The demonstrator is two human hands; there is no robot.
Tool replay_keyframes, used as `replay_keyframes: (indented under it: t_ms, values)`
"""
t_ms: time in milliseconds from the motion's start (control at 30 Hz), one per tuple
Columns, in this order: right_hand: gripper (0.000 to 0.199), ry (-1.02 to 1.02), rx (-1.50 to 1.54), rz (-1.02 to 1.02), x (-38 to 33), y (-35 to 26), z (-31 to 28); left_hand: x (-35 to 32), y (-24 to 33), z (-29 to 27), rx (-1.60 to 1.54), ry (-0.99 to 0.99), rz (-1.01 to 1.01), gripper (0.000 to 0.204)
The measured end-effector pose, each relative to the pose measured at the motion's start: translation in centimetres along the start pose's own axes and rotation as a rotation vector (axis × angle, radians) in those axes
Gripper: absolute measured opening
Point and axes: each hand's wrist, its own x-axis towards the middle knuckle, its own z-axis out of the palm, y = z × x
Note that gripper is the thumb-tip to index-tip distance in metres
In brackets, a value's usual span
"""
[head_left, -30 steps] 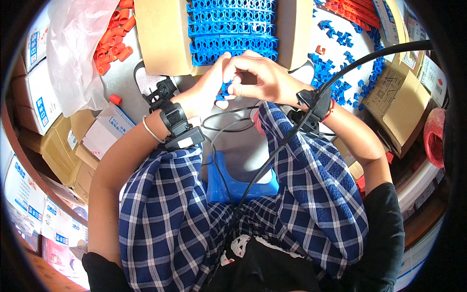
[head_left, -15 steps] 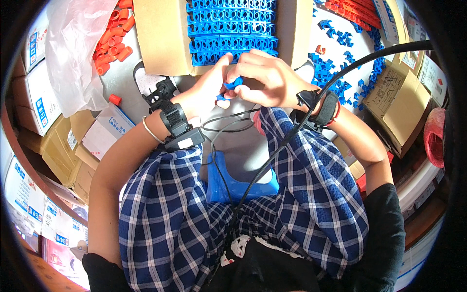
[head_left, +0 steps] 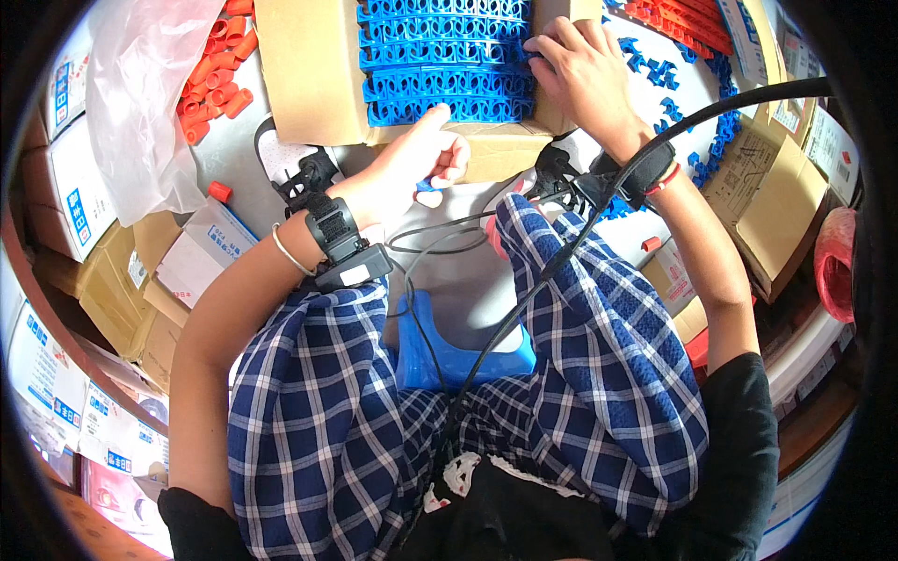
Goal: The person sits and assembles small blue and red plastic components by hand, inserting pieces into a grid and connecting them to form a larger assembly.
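Rows of blue plastic pipe clips (head_left: 449, 84) fill an open cardboard box (head_left: 313, 93) in front of me. My left hand (head_left: 421, 159) is closed just nearer than the box, its fingers curled in. A bit of a blue clip (head_left: 425, 186) shows under its fingers; the rest is hidden in the palm. Over the right inner side of the box, my right hand (head_left: 585, 79) reaches in with thumb and forefinger pinched at the right end of a row. A blue clip shows between those fingertips, partly covered and touching the row.
Loose blue clips (head_left: 655, 70) lie scattered on the floor right of the box, beside long red strips (head_left: 678, 26). Short orange-red pipe pieces (head_left: 220, 79) are piled at the left by a clear plastic bag (head_left: 145, 112). A black cable (head_left: 730, 98) arcs across the right; cartons (head_left: 767, 201) stand around.
My right hand has left my left hand, moving away and right to the box's right side. The left hand stays nearly in place, its fingers more curled.
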Motion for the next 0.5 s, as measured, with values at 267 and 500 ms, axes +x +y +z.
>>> replay_keyframes:
  t_ms: [267,500]
  values:
    - [0.009,-0.075,-0.063,-0.061,0.7,-0.2,1.1,0.1,-0.1,-0.2,-0.01,0.01,-0.024,0.058]
    - [0.007,-0.114,-0.025,-0.044,0.4,-0.5,1.4,0.1,0.0,0.0,0.001,0.012,-0.01,0.059]
